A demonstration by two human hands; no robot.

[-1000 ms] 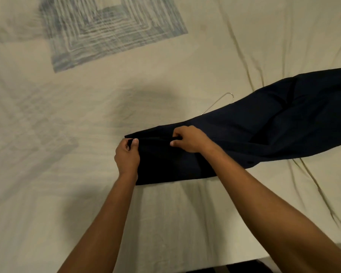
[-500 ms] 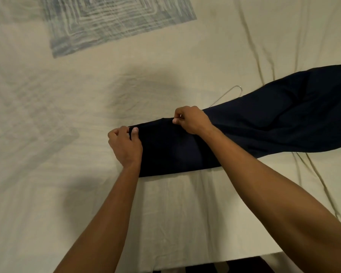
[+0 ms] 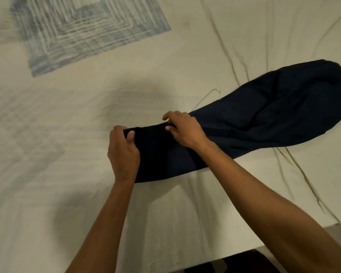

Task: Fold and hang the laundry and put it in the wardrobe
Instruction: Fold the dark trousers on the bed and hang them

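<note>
A dark navy garment (image 3: 254, 119) lies stretched across the bed, running from the middle toward the upper right. My left hand (image 3: 123, 152) grips its near-left corner, thumb on top of the cloth. My right hand (image 3: 183, 129) pinches the same end's far edge, fingers curled over the fold. The hook of a thin wire hanger (image 3: 207, 100) sticks out from under the garment just beyond my right hand; the rest of the hanger is hidden beneath the cloth.
The bed is covered by a cream sheet (image 3: 87, 194) with a blue-grey square print (image 3: 83, 30) at the upper left and creases at the right. The bed's near edge (image 3: 244, 251) runs along the bottom right, with a dark floor below.
Both hands have carried the garment's left end away from me, up the bed. The far end of the garment has come further into view at the right.
</note>
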